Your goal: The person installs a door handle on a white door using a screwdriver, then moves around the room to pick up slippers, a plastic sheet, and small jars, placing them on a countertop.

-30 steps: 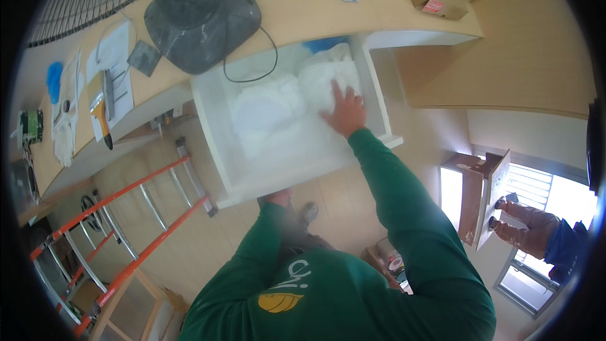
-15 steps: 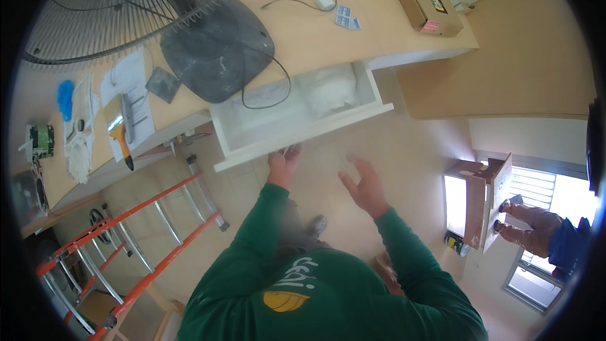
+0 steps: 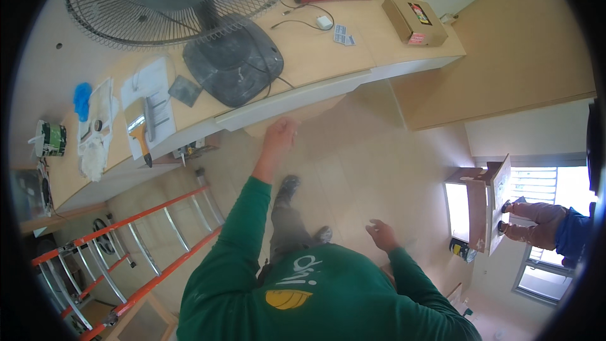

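Observation:
The desk drawer (image 3: 297,97) is pushed in, its pale front nearly flush with the desk edge. Just below that front is my left hand (image 3: 279,137), its fingers curled in and nothing visible in them. A small gap seems to separate it from the drawer. My right hand (image 3: 382,235) hangs lower, to the right of my body, over the floor. Its fingers are partly stretched and apart, and it holds nothing.
On the desk (image 3: 322,63) stand a black fan (image 3: 233,63), a brown cardboard box (image 3: 413,22), a paintbrush (image 3: 137,127) and a charger (image 3: 324,22). An orange-railed ladder (image 3: 151,215) is at left. Another person (image 3: 536,221) stands on a wooden structure (image 3: 483,199) at right.
The drawer has gone from pulled out to pushed in. My left hand has moved up with it toward the desk. My right hand has dropped lower and closer to my body.

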{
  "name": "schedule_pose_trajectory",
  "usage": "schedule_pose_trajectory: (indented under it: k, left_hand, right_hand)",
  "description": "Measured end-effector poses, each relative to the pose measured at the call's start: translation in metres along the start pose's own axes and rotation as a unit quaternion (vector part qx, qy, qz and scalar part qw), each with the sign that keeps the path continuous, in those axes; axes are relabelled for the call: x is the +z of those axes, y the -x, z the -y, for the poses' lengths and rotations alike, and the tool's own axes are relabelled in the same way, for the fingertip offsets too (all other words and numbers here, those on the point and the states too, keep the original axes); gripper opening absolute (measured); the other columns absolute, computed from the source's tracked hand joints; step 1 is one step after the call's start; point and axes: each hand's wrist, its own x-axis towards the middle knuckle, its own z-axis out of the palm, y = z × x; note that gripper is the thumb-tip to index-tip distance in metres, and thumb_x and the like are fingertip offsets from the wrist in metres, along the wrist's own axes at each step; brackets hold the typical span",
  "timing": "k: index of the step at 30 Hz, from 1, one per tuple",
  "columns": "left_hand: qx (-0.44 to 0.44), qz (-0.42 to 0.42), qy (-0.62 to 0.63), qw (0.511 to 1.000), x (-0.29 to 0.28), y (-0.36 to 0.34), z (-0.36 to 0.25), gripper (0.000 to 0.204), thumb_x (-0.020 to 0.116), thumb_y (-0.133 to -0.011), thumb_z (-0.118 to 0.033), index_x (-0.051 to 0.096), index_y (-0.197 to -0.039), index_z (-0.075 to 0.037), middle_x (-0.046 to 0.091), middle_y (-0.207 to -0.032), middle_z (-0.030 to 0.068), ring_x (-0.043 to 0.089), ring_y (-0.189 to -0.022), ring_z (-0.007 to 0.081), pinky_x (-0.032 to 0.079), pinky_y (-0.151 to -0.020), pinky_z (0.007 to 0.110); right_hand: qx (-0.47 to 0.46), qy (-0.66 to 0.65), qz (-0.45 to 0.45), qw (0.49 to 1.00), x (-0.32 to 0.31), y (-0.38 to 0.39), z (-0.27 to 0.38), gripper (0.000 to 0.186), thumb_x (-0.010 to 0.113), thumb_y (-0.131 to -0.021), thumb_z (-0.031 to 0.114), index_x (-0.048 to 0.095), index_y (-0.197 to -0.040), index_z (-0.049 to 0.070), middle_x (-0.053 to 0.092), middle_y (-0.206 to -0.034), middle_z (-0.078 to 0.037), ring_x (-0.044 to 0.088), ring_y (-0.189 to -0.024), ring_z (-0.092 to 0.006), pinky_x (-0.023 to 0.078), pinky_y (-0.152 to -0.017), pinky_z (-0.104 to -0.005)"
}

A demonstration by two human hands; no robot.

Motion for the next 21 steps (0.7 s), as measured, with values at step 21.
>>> schedule_pose_trajectory:
  k: [21]
  left_hand:
    - [0.022,0.035,-0.333,0.942,-0.046,0.231,0.327,0.027,0.066,-0.091,-0.027,0.064,-0.105,-0.003,0.066,-0.088,0.0092,0.064,-0.069,0.0235,0.051,-0.063,0.038]
  right_hand:
    - [0.084,-0.238,0.037,0.967,0.076,0.023,-0.133,0.04,0.069,-0.092,0.032,0.066,-0.118,0.002,0.07,-0.086,-0.007,0.064,-0.064,-0.0132,0.053,-0.053,-0.0294]
